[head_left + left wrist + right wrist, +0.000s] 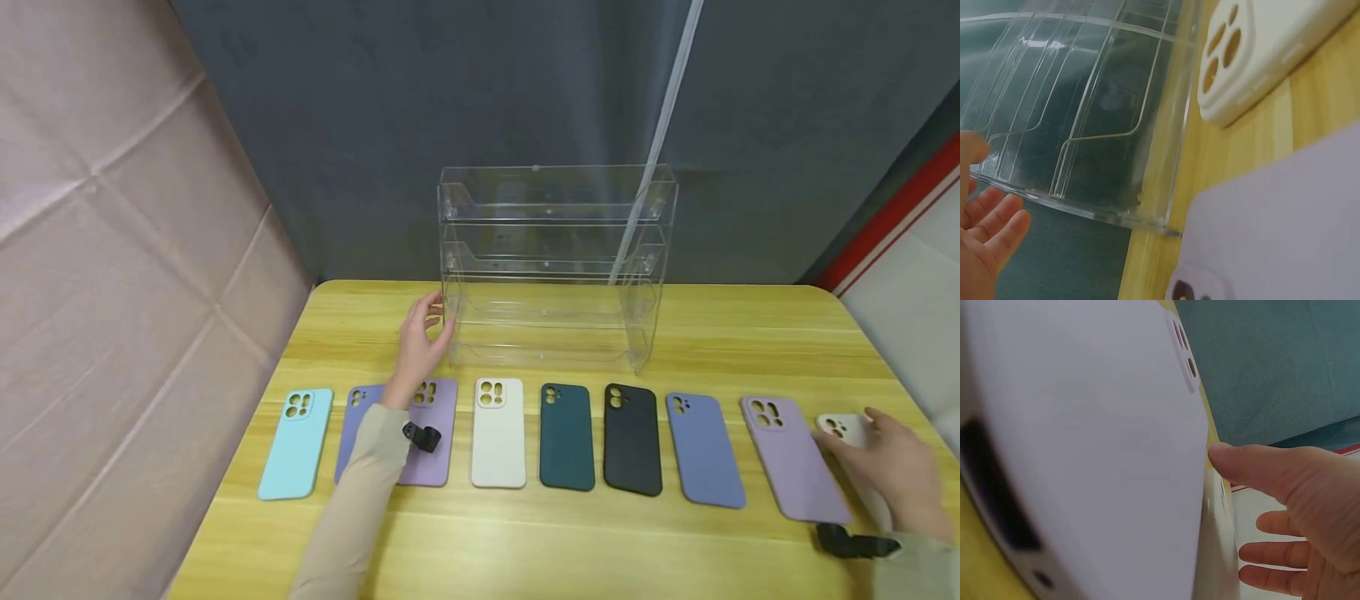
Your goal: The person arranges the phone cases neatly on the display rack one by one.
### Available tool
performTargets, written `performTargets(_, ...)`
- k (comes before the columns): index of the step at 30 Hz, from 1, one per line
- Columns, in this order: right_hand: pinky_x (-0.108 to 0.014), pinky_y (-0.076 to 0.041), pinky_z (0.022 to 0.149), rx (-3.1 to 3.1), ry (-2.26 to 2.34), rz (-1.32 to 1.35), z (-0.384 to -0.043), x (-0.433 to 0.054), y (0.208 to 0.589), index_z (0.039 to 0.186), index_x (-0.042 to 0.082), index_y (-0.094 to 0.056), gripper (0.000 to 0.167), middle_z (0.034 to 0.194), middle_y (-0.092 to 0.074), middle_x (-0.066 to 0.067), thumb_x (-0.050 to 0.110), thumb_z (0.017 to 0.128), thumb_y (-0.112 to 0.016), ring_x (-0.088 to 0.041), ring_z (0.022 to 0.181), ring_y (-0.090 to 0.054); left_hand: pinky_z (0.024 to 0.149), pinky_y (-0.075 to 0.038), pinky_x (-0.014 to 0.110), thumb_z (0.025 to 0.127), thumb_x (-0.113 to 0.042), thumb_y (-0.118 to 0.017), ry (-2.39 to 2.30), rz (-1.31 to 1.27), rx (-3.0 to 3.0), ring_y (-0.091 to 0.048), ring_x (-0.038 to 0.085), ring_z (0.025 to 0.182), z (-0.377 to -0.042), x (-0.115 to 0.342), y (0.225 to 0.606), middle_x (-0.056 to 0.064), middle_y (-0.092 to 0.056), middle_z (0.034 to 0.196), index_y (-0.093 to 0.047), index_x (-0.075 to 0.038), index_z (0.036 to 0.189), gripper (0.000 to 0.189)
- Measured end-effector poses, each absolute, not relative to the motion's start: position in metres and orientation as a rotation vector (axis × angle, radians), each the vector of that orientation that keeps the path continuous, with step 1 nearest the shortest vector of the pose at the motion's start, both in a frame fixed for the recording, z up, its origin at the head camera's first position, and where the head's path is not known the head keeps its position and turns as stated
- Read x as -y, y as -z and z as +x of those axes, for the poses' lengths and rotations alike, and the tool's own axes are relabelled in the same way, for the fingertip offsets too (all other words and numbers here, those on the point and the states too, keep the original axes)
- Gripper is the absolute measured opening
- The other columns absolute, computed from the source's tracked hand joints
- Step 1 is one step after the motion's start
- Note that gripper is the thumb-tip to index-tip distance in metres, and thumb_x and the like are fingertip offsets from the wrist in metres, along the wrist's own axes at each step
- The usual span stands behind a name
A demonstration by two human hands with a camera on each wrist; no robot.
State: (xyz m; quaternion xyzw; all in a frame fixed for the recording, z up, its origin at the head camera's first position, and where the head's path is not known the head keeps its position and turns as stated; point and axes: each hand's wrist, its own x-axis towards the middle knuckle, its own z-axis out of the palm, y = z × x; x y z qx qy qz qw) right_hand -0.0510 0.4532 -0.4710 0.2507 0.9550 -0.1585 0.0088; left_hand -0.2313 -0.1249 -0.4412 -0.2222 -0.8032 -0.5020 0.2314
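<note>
My left hand (422,342) is at the left side of a clear acrylic rack (547,279) with stacked tiers. In the left wrist view, its thumb and spread fingers (1005,228) lie on either side of the rack's side edge. My right hand (892,467) hovers over a white phone case (854,427) at the far right, partly covering it. In the right wrist view the thumb (1254,464) is near that case, apart from the extended fingers. A light purple phone case (793,458) lies just left of this hand.
Across the wooden table (600,550) lies a row of cases: turquoise (292,454), blue (352,433), purple (429,454), white (498,446), dark green (567,442), black (632,446) and another blue one (705,454). A grey curtain (360,125) hangs behind the rack.
</note>
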Motion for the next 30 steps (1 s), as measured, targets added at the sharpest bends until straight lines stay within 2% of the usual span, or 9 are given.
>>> performTargets(3,-0.063,-0.038,0.084,-2.997,0.475,0.782,-0.052,-0.454,0.471,0.135,-0.02,-0.023,0.094,0.123,-0.033,-0.046,0.047,0.083,-0.064,-0.055,0.105,-0.037,0.079,-0.055,0.049,0.087,0.002,-0.061,1.478,-0.567,2.183,-0.057,0.038,0.098,-0.233,0.123,0.44,0.024,-0.054,0.116,-0.048,0.008,0.127,0.042)
performTargets(8,-0.064,-0.038,0.086,-2.992,0.44,0.809,-0.052,-0.455,0.475,0.134,-0.019,-0.025,0.088,0.121,-0.033,-0.045,0.041,0.083,-0.066,-0.056,0.107,-0.035,0.071,-0.056,0.048,0.083,0.013,-0.058,1.519,-0.528,2.138,-0.058,0.043,0.093,-0.224,0.117,0.424,0.031,-0.054,0.111,-0.05,0.015,0.12,0.038)
performTargets(11,-0.064,-0.038,0.087,-3.014,0.402,0.804,-0.053,-0.456,0.476,0.132,-0.02,-0.029,0.082,0.119,-0.035,-0.045,0.034,0.083,-0.067,-0.057,0.107,-0.036,0.071,-0.056,0.049,0.081,0.017,-0.056,1.534,-0.513,2.143,-0.057,0.044,0.092,-0.218,0.115,0.415,0.032,-0.054,0.111,-0.05,0.017,0.118,0.037)
performTargets(15,-0.061,-0.041,0.082,-3.022,0.316,0.786,-0.052,-0.457,0.475,0.124,-0.024,-0.034,0.075,0.111,-0.038,-0.046,0.028,0.082,-0.068,-0.056,0.101,-0.041,0.073,-0.056,0.048,0.081,0.018,-0.054,1.553,-0.495,2.162,-0.057,0.044,0.092,-0.216,0.115,0.412,0.033,-0.053,0.111,-0.049,0.017,0.117,0.037)
performTargets(24,-0.06,-0.042,0.081,-2.943,0.288,0.779,-0.052,-0.464,0.474,0.12,-0.027,-0.034,0.08,0.108,-0.038,-0.046,0.034,0.08,-0.068,-0.056,0.098,-0.042,0.071,-0.056,0.05,0.08,0.019,-0.053,1.563,-0.492,2.15,-0.058,0.043,0.091,-0.217,0.116,0.414,0.033,-0.055,0.109,-0.05,0.017,0.116,0.036)
performTargets(30,-0.059,-0.041,0.084,-2.936,0.296,0.784,-0.053,-0.465,0.472,0.121,-0.027,-0.033,0.079,0.109,-0.038,-0.046,0.033,0.081,-0.066,-0.056,0.1,-0.041,0.069,-0.057,0.047,0.081,0.018,-0.055,1.583,-0.481,2.158,-0.058,0.041,0.092,-0.235,0.121,0.439,0.031,-0.055,0.112,-0.051,0.013,0.119,0.039)
